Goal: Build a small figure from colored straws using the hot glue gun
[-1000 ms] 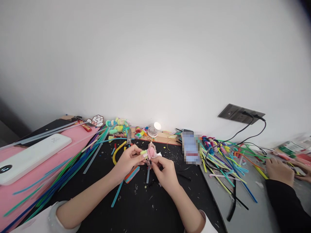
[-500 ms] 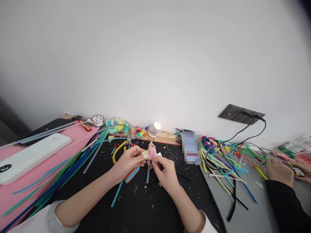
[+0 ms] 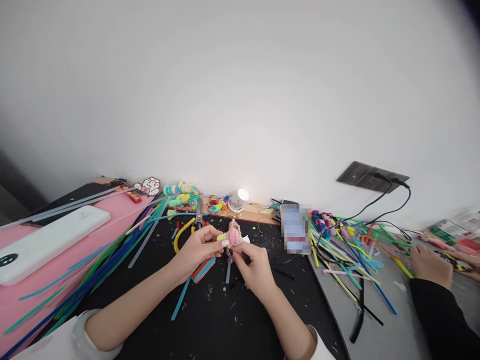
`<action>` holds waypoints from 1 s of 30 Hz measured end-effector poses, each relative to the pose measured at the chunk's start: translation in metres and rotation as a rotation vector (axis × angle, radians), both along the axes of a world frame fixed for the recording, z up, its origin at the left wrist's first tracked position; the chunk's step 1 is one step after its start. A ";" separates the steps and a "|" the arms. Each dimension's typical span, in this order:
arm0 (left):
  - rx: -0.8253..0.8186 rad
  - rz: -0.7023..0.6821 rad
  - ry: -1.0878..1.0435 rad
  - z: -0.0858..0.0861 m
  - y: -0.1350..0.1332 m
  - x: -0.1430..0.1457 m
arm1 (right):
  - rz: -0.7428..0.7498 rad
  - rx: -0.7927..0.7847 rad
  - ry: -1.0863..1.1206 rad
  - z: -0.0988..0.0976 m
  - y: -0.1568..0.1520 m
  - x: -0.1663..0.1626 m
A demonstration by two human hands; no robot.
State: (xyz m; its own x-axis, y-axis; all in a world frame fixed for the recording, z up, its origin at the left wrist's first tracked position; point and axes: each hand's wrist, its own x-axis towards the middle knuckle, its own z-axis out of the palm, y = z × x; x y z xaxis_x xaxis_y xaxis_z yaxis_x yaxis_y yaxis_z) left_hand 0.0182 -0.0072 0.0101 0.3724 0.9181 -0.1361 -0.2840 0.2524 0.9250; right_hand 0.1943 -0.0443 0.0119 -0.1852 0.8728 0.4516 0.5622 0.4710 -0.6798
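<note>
Both my hands meet over the black mat (image 3: 225, 320) at the middle of the desk. My left hand (image 3: 197, 248) pinches a small pink and yellow-green pipe-cleaner figure (image 3: 231, 235) from the left. From the right, my right hand (image 3: 252, 265) has its fingers closed on the figure's lower part, where a thin stem hangs down. A loose blue stick (image 3: 228, 269) lies on the mat just under the hands.
Long coloured pipe cleaners (image 3: 97, 275) fan across the left, beside a white power bank (image 3: 48, 242) on a pink sheet. A phone (image 3: 295, 228), a small lit lamp (image 3: 240, 197) and finished figures (image 3: 182, 192) line the wall. Another person's hand (image 3: 429, 265) works among tangled pipe cleaners (image 3: 356, 245) at right.
My fingers shifted slightly on the figure, which sits a little lower and turned. The other person's hands moved a bit at the right edge.
</note>
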 end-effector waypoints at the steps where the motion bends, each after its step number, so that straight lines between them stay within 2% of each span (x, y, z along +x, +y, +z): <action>1: 0.005 0.002 0.005 0.000 0.000 0.000 | 0.002 0.003 0.001 0.000 0.000 0.000; 30: 0.048 0.042 0.080 -0.002 0.002 -0.002 | 0.003 -0.011 0.006 -0.001 0.001 -0.001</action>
State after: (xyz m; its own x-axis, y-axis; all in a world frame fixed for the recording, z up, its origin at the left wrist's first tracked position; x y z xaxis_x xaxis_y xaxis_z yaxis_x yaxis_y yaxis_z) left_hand 0.0166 -0.0052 0.0079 0.3235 0.9387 -0.1193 -0.2180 0.1966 0.9560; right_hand 0.1931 -0.0437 0.0113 -0.1850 0.8770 0.4434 0.5569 0.4653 -0.6880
